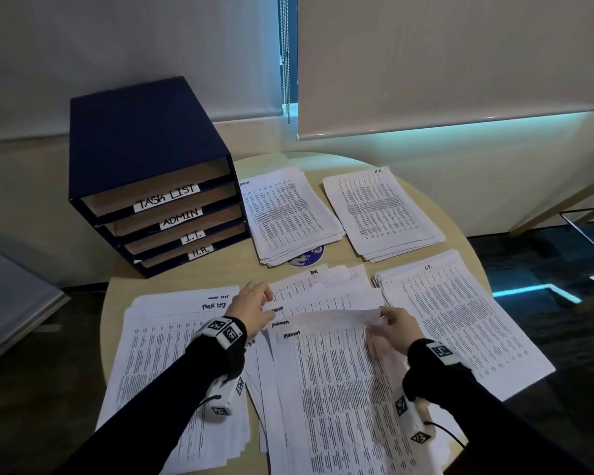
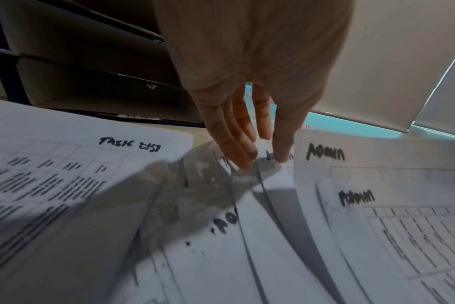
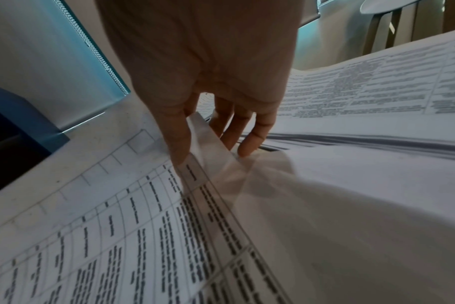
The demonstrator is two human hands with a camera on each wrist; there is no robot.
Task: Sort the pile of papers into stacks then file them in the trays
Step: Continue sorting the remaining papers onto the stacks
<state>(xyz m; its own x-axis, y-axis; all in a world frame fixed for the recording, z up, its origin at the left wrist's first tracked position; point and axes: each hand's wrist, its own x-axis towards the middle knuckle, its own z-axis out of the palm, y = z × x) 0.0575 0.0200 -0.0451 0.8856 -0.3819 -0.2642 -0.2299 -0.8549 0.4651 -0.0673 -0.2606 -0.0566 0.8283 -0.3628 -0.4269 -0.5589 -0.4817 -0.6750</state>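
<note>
Left hand (image 1: pixel 251 305) fingertips (image 2: pixel 247 162) pinch corner of Admin sheets (image 1: pixel 323 371). Right hand (image 1: pixel 396 325) pinches lifted top sheet (image 1: pixel 340 315) edge. Task List stack (image 1: pixel 172 354) beside.

Left hand (image 1: pixel 252 308), right hand (image 1: pixel 396 329) outstretched

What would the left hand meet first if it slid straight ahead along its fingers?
Probably more loose white printed sheets fanned ahead of the left hand; depth is unclear beyond them.
</note>
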